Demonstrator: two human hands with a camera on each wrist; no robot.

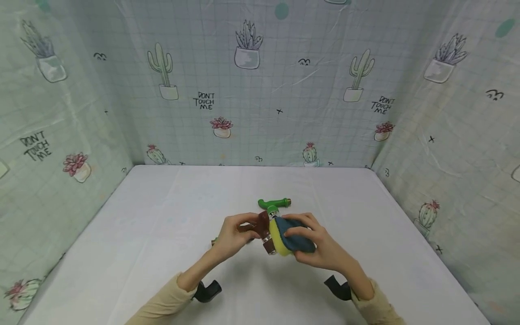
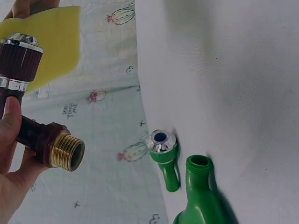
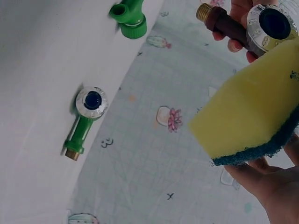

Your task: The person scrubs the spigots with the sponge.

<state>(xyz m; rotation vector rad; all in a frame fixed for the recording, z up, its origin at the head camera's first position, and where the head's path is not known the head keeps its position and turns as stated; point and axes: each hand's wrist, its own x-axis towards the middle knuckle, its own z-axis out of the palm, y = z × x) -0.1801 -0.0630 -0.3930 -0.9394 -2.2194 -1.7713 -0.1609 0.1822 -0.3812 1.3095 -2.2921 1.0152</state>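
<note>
My left hand (image 1: pixel 232 234) grips a dark brown tap (image 2: pixel 32 130) by its body, held up over the table. The tap has a brass threaded end and a chrome-ringed handle, with a dark blue centre showing in the right wrist view. In my right hand (image 1: pixel 321 246) is a sponge (image 1: pixel 298 239), yellow on one side with a blue-green scouring layer on the other. Its yellow face is turned to the tap and sits right at the handle. My right fingers curl over the scouring side.
On the white table (image 1: pixel 183 194), a green tap (image 1: pixel 278 203) with a chrome handle lies beyond the hands. Another green tap (image 2: pixel 198 200) lies to the left, mostly hidden behind the left hand in the head view. Patterned cloth (image 1: pixel 260 90) walls the back and sides.
</note>
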